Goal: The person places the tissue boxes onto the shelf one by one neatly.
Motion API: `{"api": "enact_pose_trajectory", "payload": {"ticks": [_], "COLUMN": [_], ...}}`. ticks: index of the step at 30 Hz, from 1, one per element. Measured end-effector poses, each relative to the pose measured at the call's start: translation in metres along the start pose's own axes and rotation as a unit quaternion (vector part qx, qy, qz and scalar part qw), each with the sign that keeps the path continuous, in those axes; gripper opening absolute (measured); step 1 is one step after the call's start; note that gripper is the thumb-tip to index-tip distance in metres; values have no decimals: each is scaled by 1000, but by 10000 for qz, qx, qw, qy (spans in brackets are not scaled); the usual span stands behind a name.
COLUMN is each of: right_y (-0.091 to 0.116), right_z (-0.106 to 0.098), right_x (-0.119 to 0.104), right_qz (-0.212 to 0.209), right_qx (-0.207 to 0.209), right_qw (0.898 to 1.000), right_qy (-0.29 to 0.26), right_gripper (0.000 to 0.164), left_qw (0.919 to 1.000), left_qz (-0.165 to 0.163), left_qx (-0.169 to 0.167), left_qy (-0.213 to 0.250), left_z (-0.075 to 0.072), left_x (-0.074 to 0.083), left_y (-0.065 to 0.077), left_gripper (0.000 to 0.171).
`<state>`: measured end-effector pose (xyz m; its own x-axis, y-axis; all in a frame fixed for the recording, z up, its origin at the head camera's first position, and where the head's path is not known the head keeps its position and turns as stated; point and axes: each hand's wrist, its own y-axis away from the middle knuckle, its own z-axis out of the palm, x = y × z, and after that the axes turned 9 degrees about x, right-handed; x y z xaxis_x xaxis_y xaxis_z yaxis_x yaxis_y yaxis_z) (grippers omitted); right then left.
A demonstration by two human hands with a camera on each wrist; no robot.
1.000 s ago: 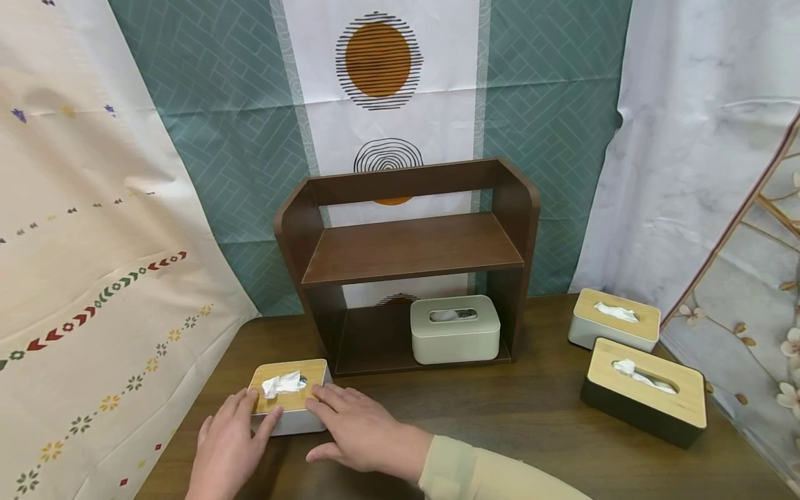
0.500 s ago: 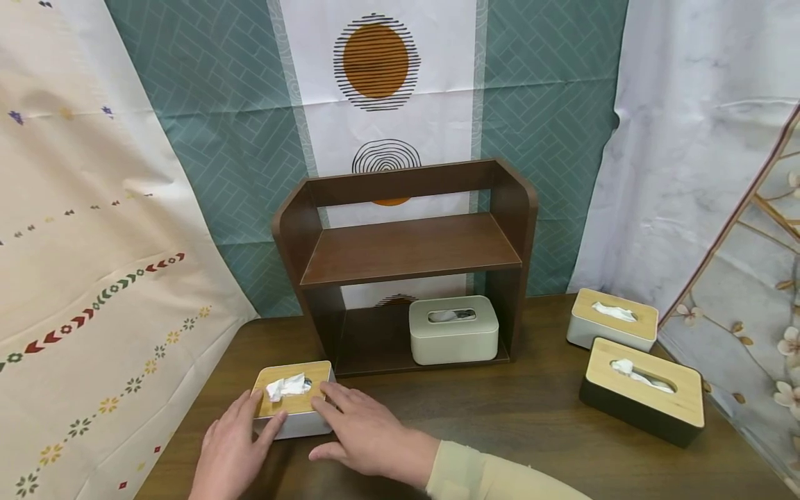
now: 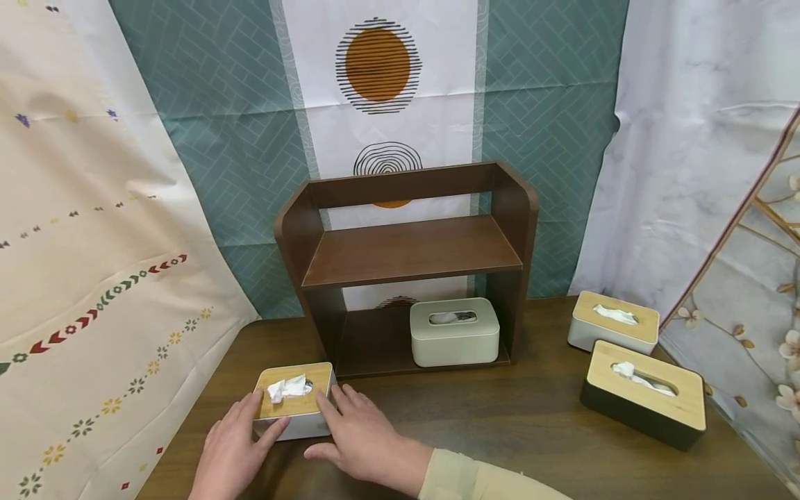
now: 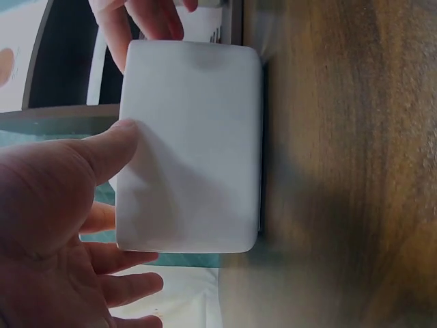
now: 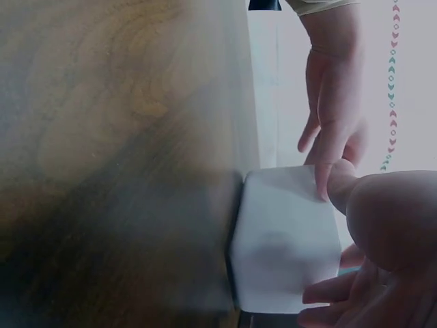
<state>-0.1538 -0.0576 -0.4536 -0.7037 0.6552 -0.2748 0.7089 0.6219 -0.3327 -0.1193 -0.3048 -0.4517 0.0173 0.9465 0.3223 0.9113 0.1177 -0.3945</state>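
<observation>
A light grey tissue box [image 3: 290, 399] with a bamboo lid and a white tissue poking out sits on the table at the front left. My left hand [image 3: 228, 441] lies at its left front corner, the thumb on the front wall and spread fingers along the left side. In the left wrist view, the box's plain front wall [image 4: 191, 150] fills the middle. Against the right front edge rest the fingers of my right hand [image 3: 365, 434], its thumb held away from the box. The far sides of the box are hidden.
A dark brown two-tier shelf [image 3: 412, 250] stands behind, with a sage-green tissue box [image 3: 455, 344] on its lower tier. At the right are a grey bamboo-lidded tissue box [image 3: 615, 326] and a black one [image 3: 644, 399]. Patterned cloths hang around the table [image 3: 500, 430].
The grey tissue box has slid slightly to the right, mostly in the first half second, with both hands staying at it. The right fingers have shifted from the lid's edge toward the box's right side.
</observation>
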Motion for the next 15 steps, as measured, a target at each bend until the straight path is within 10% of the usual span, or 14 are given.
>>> {"api": "enact_pose_trajectory", "payload": {"ticks": [15], "right_y": [2], "right_z": [4], "right_x": [-3], "right_qz": [-71], "right_qx": [74], "right_qw": [9995], "right_qy": [-282], "right_gripper": [85], "left_qw": [9988], "left_qz": [-403], "left_qx": [-256], "left_qy": [87], "left_z": [0], "left_x": [7], "left_y": [1], "left_gripper": [83]}}
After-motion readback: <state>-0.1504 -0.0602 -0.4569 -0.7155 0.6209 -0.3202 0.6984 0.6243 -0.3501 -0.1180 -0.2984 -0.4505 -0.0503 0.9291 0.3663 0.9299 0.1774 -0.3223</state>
